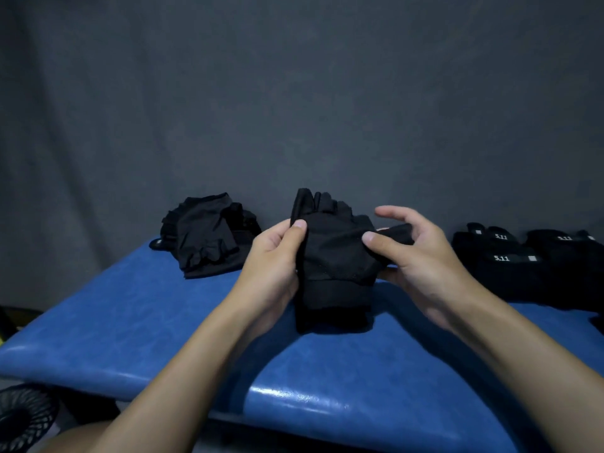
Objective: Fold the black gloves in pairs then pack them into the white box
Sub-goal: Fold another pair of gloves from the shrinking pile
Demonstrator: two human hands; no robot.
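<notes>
Both my hands hold a pair of black fingerless gloves [333, 259] above the blue padded bench [130, 328]. My left hand [273, 256] grips the pair's left edge, thumb on top. My right hand [421, 256] pinches the gloves' right side, thumb pressing the fabric, with a flap of glove lying across its palm. The cuffs hang down toward me and the short fingers point away. A pile of black gloves [206, 237] lies at the back left. More black gloves with white "5.11" labels [523, 259] lie at the right. No white box is in view.
A dark grey cloth backdrop [294, 93] hangs right behind the bench. A black fan grille [23, 416] shows at the lower left, below the bench's front edge.
</notes>
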